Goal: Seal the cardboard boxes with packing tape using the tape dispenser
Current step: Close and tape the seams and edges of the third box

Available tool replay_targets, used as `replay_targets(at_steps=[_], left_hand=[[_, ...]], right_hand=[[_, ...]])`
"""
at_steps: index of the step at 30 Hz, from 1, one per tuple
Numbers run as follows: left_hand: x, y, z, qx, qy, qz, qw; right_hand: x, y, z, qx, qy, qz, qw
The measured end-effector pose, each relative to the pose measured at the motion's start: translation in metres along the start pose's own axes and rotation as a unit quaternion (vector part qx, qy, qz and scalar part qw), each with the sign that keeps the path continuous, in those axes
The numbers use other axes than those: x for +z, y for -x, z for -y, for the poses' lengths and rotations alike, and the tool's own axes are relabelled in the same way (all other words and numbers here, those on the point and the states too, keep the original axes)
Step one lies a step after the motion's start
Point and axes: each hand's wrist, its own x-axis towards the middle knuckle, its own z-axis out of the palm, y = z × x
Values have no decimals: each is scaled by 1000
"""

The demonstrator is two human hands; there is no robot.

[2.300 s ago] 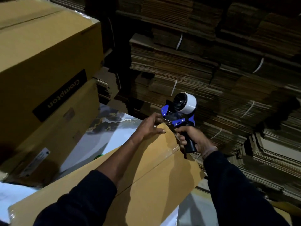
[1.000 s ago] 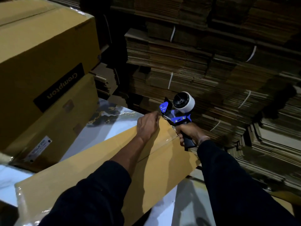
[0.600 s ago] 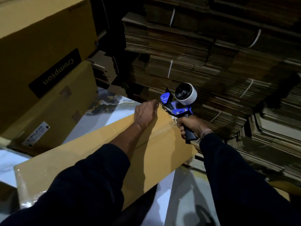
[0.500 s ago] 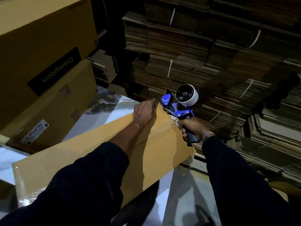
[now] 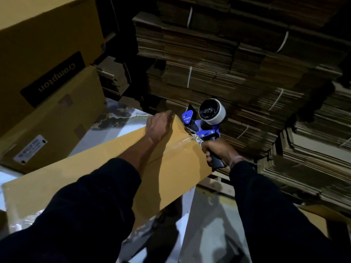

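1. A long cardboard box [image 5: 106, 179] lies on a glossy marbled surface [image 5: 117, 118]. It runs from the near left edge of this surface toward the far right corner, and its far right end sticks out over the right edge.
2. A strip of clear packing tape [image 5: 176, 147] lies shiny over the top of the box near its far end, and it is crumpled at the right edge of the box, just beside the dispenser.
3. The left hand [image 5: 158, 126] rests on the far end of the box, palm down. Its fingers bend over the far edge of the box, so their tips are hidden; it presses on the cardboard and I cannot see that it grips anything else.
4. The right hand [image 5: 218, 149] holds the black handle of the tape dispenser [image 5: 204, 123], with the fingers curled fully around it.
5. The dispenser is blue, with a white tape roll [image 5: 212, 112] on top. Its front part touches the far right corner of the box, where the tape is crumpled.
6. Both arms are in dark sleeves [image 5: 91, 205].
7. On the left, at the far left side of the surface, stands a stack of big closed boxes [image 5: 47, 76]; one carries a black label with the word "Crompton".
8. Behind and to the right are high piles of flat folded cardboard [image 5: 218, 59], bound with white straps.
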Motion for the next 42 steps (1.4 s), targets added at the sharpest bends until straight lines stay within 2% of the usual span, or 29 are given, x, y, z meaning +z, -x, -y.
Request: replay_targets(at_steps=[9,12,24,36,42], left_hand=[[-3,1,-1,2,-11,-1,1000],[-3,1,-2,-3,-6,5,1000],[1,1,2,0,-6,2,1000],[-1,-1,7,-3,-6,16,1000],[-12,-9,21,-8,-17,14,1000]], right_hand=[[-21,14,-34,-29,6,-19,999],[-31,17,-50,-16,32,-35,999],[-35,32,-77,-21,9,-45,999],[-10,34,-97,-85,-115,-50,989],[0,18,-84,-98,-107,-27,989]])
